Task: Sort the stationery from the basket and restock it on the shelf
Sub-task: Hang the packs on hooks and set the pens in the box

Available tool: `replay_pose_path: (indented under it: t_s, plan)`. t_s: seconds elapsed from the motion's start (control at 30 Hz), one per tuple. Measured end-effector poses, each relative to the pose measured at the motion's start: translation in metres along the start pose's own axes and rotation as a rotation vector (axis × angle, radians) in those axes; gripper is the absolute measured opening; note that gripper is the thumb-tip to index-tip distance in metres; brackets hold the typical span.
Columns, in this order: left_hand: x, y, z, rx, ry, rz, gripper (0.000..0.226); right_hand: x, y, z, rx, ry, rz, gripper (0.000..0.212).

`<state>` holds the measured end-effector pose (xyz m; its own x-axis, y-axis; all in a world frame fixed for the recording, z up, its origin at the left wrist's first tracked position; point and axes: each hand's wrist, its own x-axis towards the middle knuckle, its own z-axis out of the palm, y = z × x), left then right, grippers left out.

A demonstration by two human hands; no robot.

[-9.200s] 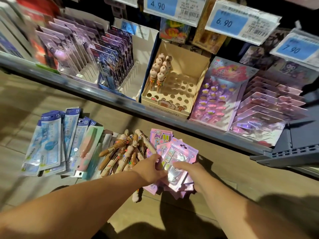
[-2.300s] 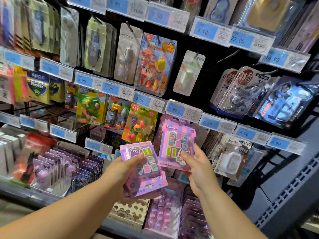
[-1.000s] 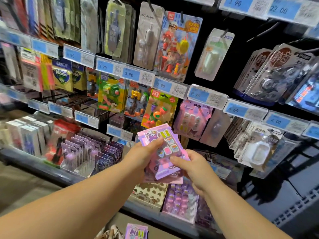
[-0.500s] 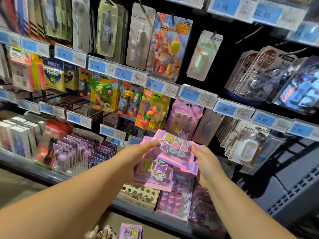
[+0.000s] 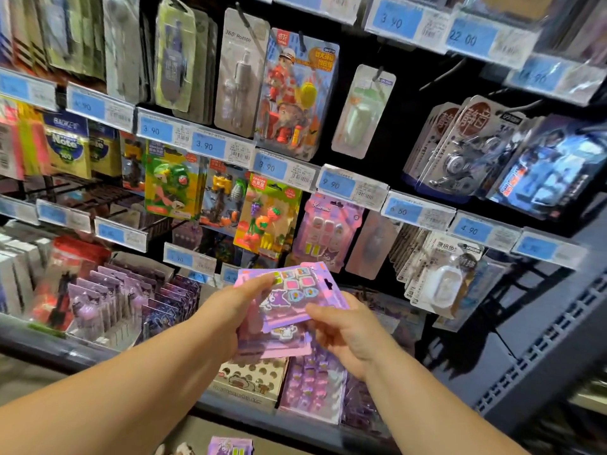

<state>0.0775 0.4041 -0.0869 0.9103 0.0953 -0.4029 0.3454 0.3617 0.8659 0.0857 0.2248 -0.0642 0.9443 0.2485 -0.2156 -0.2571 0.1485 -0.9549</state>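
Top card [image 5: 297, 290] has turned sideways, right hand [image 5: 349, 330] pinching it; left hand [image 5: 226, 311] grips stack [image 5: 279, 344].

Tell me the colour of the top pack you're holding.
The pack is pink and purple; head view.

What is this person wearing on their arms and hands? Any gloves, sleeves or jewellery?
Nothing worn shows. The left hand and right hand are bare: no gloves, rings or tape. The left forearm and right forearm are bare too, down to the picture's lower edge: no sleeve, watch, bracelet or cable in view.
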Motion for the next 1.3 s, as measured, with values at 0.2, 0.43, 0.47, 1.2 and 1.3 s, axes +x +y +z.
replay_pose_path:
  t_s: [0.2, 0.43, 0.47, 1.2, 1.3]
  plan:
    - [-0.005, 0.000, 0.006, 0.037, -0.113, 0.012, 0.079, 0.013, 0.002, -0.007, 0.197, 0.206, -0.054, 0.010]
    - [-0.011, -0.010, 0.016, 0.065, -0.140, 0.057, 0.069, 0.009, 0.010, -0.001, -0.160, 0.115, -0.146, 0.068]
    - [-0.013, -0.009, 0.016, 0.056, -0.154, 0.072, 0.068, 0.011, 0.011, -0.002, -0.157, 0.143, -0.160, 0.059]
    - [0.004, 0.010, -0.015, 0.070, -0.045, 0.143, 0.026, 0.039, -0.033, -0.016, -0.054, 0.262, -0.470, 0.018]
    - [0.006, 0.011, -0.020, 0.066, -0.084, 0.124, 0.027, 0.045, -0.035, -0.012, -0.040, 0.296, -0.491, 0.017]
